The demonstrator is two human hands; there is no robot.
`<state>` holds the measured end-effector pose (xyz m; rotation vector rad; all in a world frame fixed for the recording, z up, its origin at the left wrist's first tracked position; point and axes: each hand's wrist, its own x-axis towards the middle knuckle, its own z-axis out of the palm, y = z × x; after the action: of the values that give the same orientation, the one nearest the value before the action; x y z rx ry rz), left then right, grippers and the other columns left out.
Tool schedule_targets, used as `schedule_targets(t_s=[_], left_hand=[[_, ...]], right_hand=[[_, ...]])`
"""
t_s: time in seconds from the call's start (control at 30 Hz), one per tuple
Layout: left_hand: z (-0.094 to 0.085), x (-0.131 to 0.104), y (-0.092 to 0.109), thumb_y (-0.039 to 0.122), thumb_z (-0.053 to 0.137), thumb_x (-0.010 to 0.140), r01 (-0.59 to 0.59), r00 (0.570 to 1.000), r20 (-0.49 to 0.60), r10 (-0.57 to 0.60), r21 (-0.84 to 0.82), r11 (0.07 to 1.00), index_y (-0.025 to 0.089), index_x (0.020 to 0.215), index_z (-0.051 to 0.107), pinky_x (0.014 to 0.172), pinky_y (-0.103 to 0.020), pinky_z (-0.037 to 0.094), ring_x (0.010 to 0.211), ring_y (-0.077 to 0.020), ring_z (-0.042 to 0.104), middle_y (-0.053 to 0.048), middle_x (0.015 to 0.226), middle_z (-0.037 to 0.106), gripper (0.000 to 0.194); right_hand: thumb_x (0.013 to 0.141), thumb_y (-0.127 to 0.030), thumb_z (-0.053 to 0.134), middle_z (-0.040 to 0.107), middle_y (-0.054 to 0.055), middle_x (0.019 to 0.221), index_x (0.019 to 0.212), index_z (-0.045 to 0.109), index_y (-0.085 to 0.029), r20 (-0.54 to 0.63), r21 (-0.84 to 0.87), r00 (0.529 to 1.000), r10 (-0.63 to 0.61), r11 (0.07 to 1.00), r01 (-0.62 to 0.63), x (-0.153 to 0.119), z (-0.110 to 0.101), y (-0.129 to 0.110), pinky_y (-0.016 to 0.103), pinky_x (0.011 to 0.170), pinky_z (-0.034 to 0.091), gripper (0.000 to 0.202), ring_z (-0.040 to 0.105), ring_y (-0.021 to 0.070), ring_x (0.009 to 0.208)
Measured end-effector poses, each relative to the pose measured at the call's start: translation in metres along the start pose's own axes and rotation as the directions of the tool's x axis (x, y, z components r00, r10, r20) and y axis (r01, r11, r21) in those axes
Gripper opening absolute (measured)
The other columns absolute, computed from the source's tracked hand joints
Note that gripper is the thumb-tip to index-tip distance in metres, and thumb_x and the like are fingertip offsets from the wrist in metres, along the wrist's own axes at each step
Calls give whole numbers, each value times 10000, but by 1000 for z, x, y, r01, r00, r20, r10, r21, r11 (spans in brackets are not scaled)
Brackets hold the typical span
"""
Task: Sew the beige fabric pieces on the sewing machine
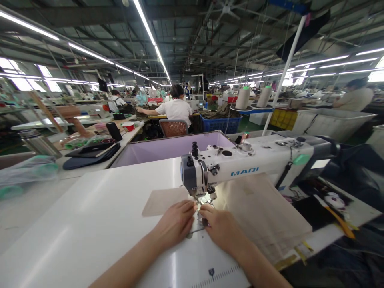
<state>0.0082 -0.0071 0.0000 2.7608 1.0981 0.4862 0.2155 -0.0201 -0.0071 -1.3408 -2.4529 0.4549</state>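
Observation:
A white sewing machine (240,164) lettered MAQI stands over the white table (99,224), its lamp lit around the presser foot (207,199). My left hand (177,219) is closed just in front of the foot, fingertips on the near edge of a beige fabric piece (160,202) that lies flat to the left. Opposite it, nearly touching, my right hand (221,225) has its fingers bent and pressed together on the fabric edge; its thumb is mostly hidden. A larger beige fabric panel (264,220) spreads under the machine arm, right of my right hand.
A lilac bin (177,146) sits behind the table. Thread cones (243,98) stand on a stand beyond the machine. At left are a phone (114,131), a dark pouch (90,156) and a steel flask (40,144). A seated person (177,106) works ahead.

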Motion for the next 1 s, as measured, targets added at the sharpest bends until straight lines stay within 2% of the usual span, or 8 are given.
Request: schedule_targets(t_s=[0.17, 0.37, 0.73, 1.0], left_hand=[[-2, 2, -5, 155, 460, 934, 18, 999, -31, -18, 1, 1000, 184, 1219, 614, 1033, -430, 508, 1173, -259, 599, -106, 1255, 654, 325], [7, -4, -8, 157, 480, 937, 52, 996, -78, -51, 12, 999, 184, 1267, 605, 1066, -459, 484, 1221, -258, 579, -104, 1315, 641, 355], [4, -1, -7, 150, 494, 932, 33, 998, -57, -32, 9, 999, 180, 1270, 591, 1060, -437, 488, 1211, -249, 587, -97, 1290, 655, 353], [3, -5, -7, 188, 519, 942, 116, 991, -76, -109, 87, 989, 220, 1304, 575, 1052, -472, 455, 1264, -270, 528, -80, 1359, 604, 368]], right_hand=[[853, -129, 514, 695, -20, 1158, 1012, 657, -253, -20, 48, 1000, 21, 999, -20, -7, 2, -5, 253, 751, 451, 247, 688, 193, 944], [796, -68, 499, 657, -10, 1273, 1111, 639, -258, -47, 124, 997, 67, 990, -60, -20, 9, -12, 258, 847, 474, 394, 667, 202, 1051], [792, -57, 495, 653, 1, 1302, 1129, 650, -252, -43, 145, 996, 77, 987, -70, -20, 7, -12, 281, 910, 490, 419, 662, 215, 1101], [796, -62, 513, 667, -1, 1267, 1118, 649, -256, -59, 185, 995, 77, 981, -64, -20, 6, -11, 268, 907, 489, 400, 657, 207, 1101]])
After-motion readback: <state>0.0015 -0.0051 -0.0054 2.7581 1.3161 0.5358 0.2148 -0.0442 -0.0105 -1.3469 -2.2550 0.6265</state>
